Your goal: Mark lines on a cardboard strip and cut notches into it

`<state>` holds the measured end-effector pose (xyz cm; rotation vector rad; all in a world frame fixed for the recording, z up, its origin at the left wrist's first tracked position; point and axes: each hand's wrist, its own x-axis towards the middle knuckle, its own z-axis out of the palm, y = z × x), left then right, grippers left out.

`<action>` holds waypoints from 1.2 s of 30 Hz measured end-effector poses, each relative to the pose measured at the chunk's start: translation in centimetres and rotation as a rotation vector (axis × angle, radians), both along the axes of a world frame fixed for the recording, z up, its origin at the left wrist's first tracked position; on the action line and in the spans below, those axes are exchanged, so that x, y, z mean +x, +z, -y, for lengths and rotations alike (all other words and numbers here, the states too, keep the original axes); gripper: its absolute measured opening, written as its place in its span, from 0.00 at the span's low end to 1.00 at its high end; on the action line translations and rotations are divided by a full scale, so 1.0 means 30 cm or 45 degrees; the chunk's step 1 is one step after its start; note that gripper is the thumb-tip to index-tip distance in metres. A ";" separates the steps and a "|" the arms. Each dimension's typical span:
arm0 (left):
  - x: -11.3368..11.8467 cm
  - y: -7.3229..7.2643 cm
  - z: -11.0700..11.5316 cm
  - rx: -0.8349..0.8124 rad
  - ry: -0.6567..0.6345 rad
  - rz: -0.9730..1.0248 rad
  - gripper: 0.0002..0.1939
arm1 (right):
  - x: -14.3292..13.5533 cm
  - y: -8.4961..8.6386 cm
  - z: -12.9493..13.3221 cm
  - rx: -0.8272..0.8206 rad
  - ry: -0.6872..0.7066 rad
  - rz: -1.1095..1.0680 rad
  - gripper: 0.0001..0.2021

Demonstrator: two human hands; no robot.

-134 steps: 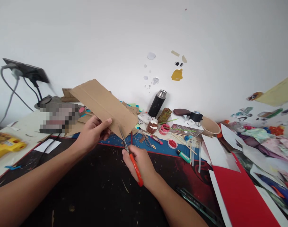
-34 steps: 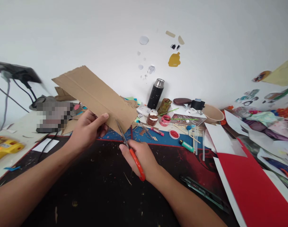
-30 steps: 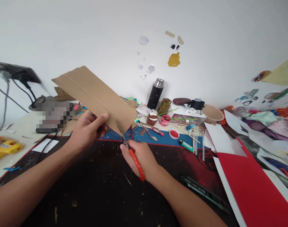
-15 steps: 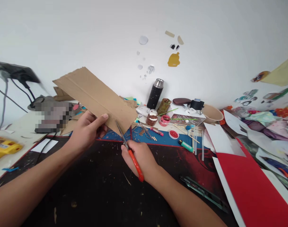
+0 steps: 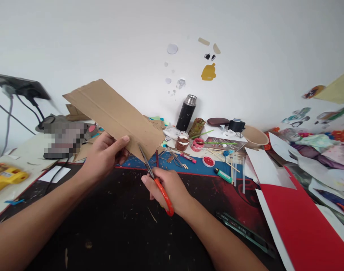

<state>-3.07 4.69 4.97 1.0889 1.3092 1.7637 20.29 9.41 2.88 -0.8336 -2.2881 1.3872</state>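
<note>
A long piece of brown cardboard [image 5: 112, 109] is held up in the air, tilted down to the right. My left hand [image 5: 105, 154] pinches its lower edge, thumb on the near face and fingers behind. My right hand [image 5: 170, 188] is closed round the orange-red handles of a pair of scissors [image 5: 163, 194]. The scissor blades point up and left and meet the cardboard's lower edge, right of my left thumb. How far the blades are apart is hard to tell.
A black flask [image 5: 185, 113], paint jars [image 5: 182, 140] and thin sticks stand or lie at the back. A cutter [image 5: 245, 233] and red paper [image 5: 304, 222] are on the right. A yellow glue gun [image 5: 9, 177] lies at the left.
My right thumb has shifted slightly left, and the scissor handles have turned a little. The cardboard and my left hand have hardly moved. The whole view has shifted slightly.
</note>
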 end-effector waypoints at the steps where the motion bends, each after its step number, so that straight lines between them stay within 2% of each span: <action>1: 0.000 0.003 0.000 0.001 0.003 0.001 0.22 | 0.000 -0.001 -0.001 -0.006 0.018 -0.015 0.17; 7: -0.007 0.015 0.006 -0.014 0.015 -0.008 0.24 | 0.002 0.001 0.000 -0.090 0.065 -0.027 0.19; 14: -0.018 0.024 0.016 -0.008 0.029 -0.035 0.22 | 0.008 0.031 0.001 -0.043 0.085 0.018 0.20; 26: -0.015 0.033 0.026 0.005 -0.024 -0.087 0.24 | -0.001 -0.018 0.016 -0.080 0.013 -0.088 0.24; 36: 0.015 0.034 0.028 -0.024 -0.026 -0.087 0.29 | 0.003 0.005 0.017 -0.028 -0.006 -0.035 0.24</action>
